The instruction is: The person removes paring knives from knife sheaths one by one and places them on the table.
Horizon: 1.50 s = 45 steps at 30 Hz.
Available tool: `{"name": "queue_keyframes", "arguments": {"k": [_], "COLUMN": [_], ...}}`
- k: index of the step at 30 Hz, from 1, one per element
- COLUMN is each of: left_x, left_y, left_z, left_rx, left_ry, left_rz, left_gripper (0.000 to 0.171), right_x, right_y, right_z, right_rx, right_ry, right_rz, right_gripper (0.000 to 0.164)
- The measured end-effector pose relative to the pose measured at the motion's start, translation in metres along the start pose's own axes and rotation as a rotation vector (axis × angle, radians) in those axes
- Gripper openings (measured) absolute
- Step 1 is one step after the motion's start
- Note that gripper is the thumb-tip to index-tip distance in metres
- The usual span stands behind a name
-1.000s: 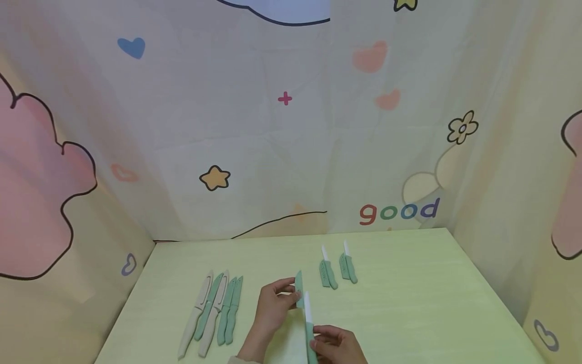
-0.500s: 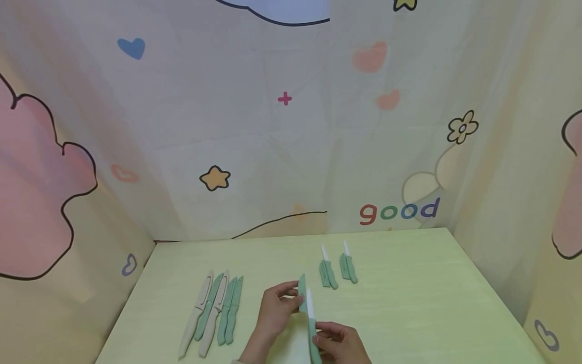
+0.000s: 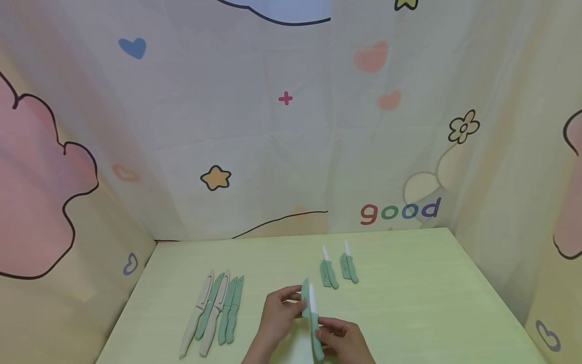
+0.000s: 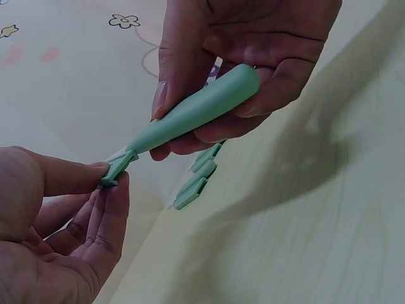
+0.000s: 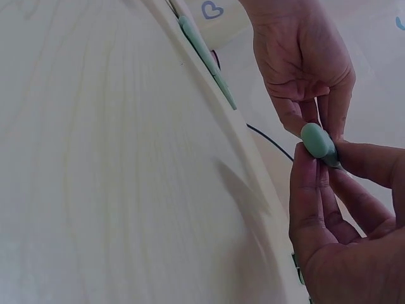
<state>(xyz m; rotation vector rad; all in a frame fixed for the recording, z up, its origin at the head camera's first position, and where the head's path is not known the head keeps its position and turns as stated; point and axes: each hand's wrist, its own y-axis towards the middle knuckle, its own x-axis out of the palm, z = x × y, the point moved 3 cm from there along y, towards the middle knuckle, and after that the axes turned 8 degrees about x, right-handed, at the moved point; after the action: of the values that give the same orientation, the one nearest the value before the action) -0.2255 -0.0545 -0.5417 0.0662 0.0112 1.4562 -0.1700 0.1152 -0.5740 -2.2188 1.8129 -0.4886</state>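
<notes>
In the head view, my left hand pinches a green blade sheath between thumb and fingers. My right hand grips the green handle of a knife, its white blade pointing away from me and lying right alongside the sheath. Seen from the left wrist, the handle runs down to the sheath in my left fingertips, where the blade is mostly hidden. The right wrist view shows the rounded handle end between my right thumb and fingers, with the left hand just beyond.
On the table's left lies a row of sheathed knives, cream ones and green ones. Two small green folding-style peelers or knives with white blades lie at the back. A printed cloth hangs behind the table.
Both hands have shifted slightly right. The knife has moved forward and the sheath slightly back, so the blade and sheath now overlap more along their length. The things on the table stay put.
</notes>
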Motion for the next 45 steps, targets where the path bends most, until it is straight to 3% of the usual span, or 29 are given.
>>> {"name": "queue_keyframes", "arguments": {"k": [5, 31, 45], "left_x": [0.000, 0.008, 0.008], "left_y": [0.001, -0.016, -0.022], "left_z": [-0.012, -0.019, -0.027], "left_rx": [-0.002, -0.038, -0.026], "left_ry": [0.009, -0.008, 0.052], "left_rz": [0.006, 0.011, 0.024], "left_gripper": [0.035, 0.037, 0.036], "right_x": [0.000, 0.001, 0.001], "right_y": [-0.001, 0.005, 0.007], "right_z": [-0.005, -0.010, -0.006], "right_rx": [-0.009, 0.002, 0.011], "right_ry": [-0.008, -0.042, -0.013], "right_rz": [0.009, 0.117, 0.081], "right_gripper": [0.046, 0.044, 0.051]}}
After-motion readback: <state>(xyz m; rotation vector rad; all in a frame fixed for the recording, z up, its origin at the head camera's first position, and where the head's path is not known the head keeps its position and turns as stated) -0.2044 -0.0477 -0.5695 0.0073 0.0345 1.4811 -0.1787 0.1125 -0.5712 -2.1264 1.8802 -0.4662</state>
